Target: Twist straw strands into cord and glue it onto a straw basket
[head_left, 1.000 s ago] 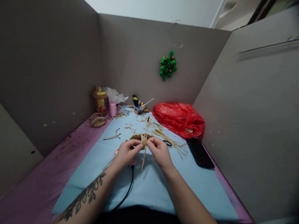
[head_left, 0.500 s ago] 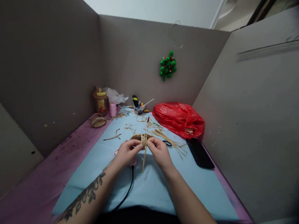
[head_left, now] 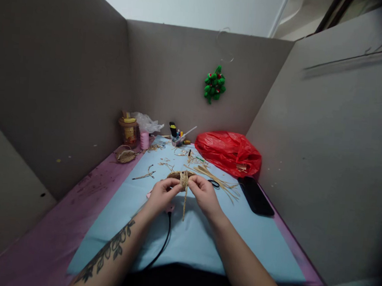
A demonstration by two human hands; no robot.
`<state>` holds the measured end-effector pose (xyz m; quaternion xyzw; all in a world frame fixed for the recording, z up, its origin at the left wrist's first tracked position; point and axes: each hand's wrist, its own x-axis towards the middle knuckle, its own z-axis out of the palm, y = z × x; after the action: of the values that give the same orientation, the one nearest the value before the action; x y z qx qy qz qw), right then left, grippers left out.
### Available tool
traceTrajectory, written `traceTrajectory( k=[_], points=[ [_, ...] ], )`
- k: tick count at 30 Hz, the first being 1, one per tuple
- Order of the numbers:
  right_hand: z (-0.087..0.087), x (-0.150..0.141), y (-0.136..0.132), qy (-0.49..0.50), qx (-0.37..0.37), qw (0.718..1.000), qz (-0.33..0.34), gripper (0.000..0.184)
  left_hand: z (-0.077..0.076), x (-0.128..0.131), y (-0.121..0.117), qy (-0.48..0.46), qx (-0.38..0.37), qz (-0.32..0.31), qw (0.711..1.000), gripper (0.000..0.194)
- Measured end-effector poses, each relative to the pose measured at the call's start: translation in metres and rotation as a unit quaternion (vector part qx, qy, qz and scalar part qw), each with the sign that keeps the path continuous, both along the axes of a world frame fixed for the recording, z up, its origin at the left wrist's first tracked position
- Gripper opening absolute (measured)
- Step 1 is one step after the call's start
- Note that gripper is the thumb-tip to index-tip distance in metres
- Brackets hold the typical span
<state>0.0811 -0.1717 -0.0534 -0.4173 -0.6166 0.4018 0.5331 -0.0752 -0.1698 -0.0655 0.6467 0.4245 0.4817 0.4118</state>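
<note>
Between my two hands is a small woven straw piece (head_left: pixel 183 180), tan, with a curved rim at its far side and a braided strand (head_left: pixel 184 206) hanging down from it. My left hand (head_left: pixel 163 193) pinches its left side between thumb and fingers. On the other side, my right hand (head_left: pixel 204 193) grips the right edge with thumb and forefinger. The fingers cover part of the weave. Beneath my left hand lies a pink object (head_left: pixel 170 208) with a black cable (head_left: pixel 166 238) running toward me; most of it is hidden.
Loose straw strips (head_left: pixel 216 178) and scissors with dark handles (head_left: pixel 213 183) lie beyond my right hand. A black phone-like slab (head_left: pixel 256 196) and a red plastic bag (head_left: pixel 228 150) are at the right. Pink thread (head_left: pixel 144 140), a jar (head_left: pixel 128 131) and a small woven piece (head_left: pixel 125 156) stand back left.
The hanging strand has swung very slightly to the right. Both hands keep the same hold on the woven piece.
</note>
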Motion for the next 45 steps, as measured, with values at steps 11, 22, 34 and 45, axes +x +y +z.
traceTrajectory(
  k=[11, 22, 34, 45],
  points=[
    [0.0007, 0.0008, -0.0004, -0.03, 0.002, 0.999, -0.032, 0.02, 0.0011, -0.0003, -0.0005, 0.027, 0.033, 0.006, 0.999, 0.025],
    [-0.0006, 0.0009, -0.0029, -0.019, -0.008, 0.996, -0.092, 0.02, 0.0003, 0.0003, -0.0009, 0.031, 0.026, 0.018, 0.999, 0.025],
    [-0.0028, 0.0001, 0.0005, -0.013, -0.008, 0.991, -0.13, 0.023, 0.0005, 0.0029, -0.003, 0.051, 0.023, 0.017, 0.998, 0.026],
    [0.0001, -0.0023, -0.0057, -0.025, -0.043, 0.997, -0.065, 0.025, -0.0009, 0.0018, 0.0063, -0.163, -0.125, -0.014, 0.979, 0.046]
  ],
)
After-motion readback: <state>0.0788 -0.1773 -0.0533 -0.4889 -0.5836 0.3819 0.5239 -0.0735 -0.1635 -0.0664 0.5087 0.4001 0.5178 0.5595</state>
